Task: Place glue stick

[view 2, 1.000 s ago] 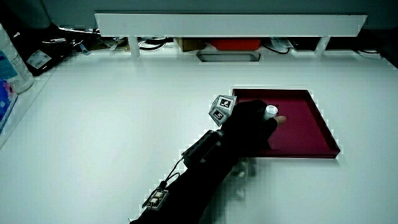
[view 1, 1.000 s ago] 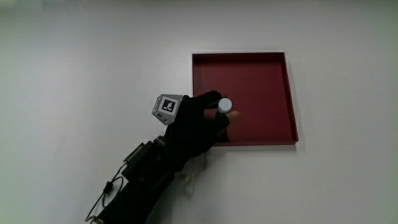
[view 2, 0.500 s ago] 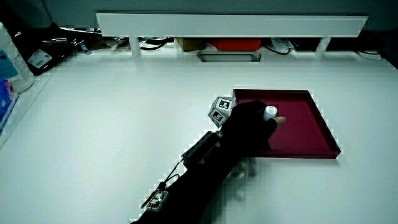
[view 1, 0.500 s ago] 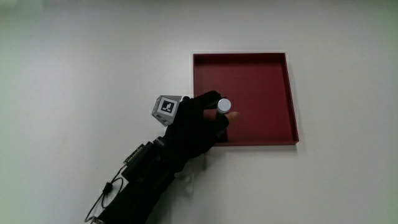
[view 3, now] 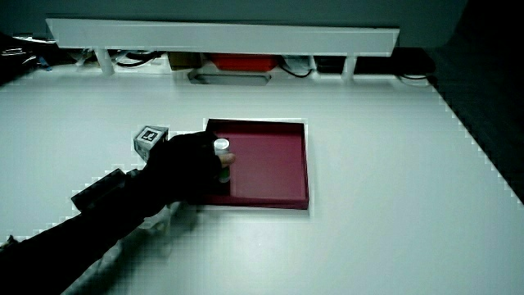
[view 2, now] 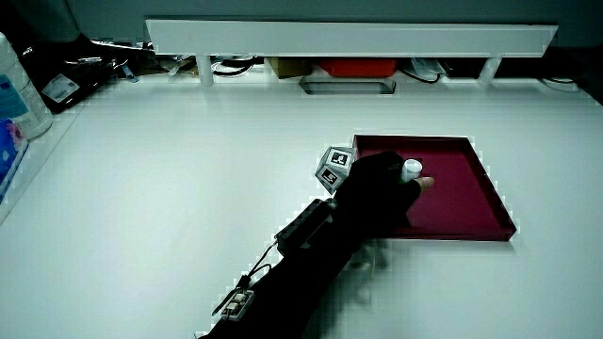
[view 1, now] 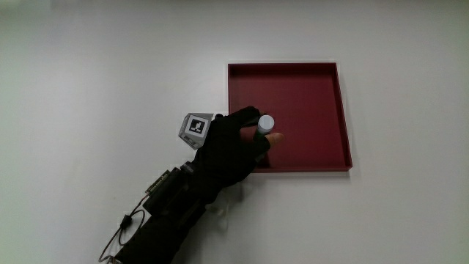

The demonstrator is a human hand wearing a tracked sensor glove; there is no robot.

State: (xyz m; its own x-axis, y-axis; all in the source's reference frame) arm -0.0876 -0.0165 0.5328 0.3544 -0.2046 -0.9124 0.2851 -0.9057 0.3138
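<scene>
plain white table, low white partition at its edge, cables beneath

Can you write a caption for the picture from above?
The hand holds a glue stick upright inside the red tray.

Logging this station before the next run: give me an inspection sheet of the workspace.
Surface: white table, bare around the tray.
Job's things: glue stick upright with its white cap up, over the red tray near the tray's edge closest to the person.
Clutter: bottle at the table's edge.
Grippers: hand over the tray's near edge, fingers closed on the glue stick.
Cables: wire along the forearm; more cables by the partition.
Surroundings: low white partition, with a red object under it.
</scene>
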